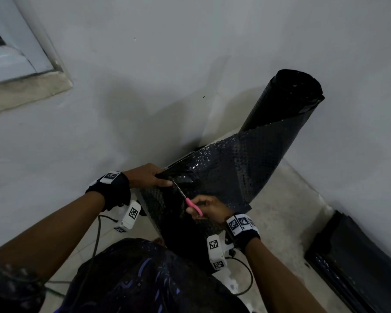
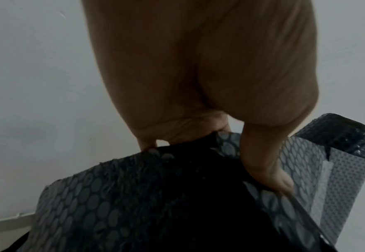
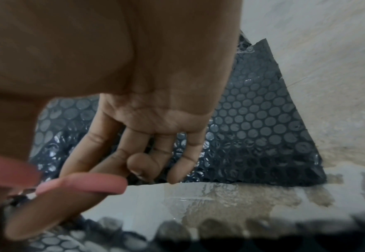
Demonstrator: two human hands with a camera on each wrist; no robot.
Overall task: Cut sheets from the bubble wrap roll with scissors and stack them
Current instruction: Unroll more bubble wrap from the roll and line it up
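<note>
A black bubble wrap roll [image 1: 287, 107] leans against the wall, and its unrolled sheet [image 1: 224, 168] hangs down toward me. My left hand [image 1: 151, 177] pinches the sheet's top edge [image 2: 226, 145], thumb in front and fingers behind. My right hand [image 1: 209, 210] holds pink-handled scissors [image 1: 193, 206] with the blades [image 1: 178, 188] pointing up toward the left thumb along the cut line. In the right wrist view the pink handles [image 3: 84, 184] sit at the thumb and forefinger, with the other fingers [image 3: 177, 163] hanging loose over the bubble wrap [image 3: 252, 119].
A flat pile of black bubble wrap [image 1: 357, 263] lies on the floor by the right wall. A window frame [image 1: 20, 55] sits upper left. Cables [image 1: 97, 240] trail over the pale tiled floor [image 1: 287, 211] near my knees.
</note>
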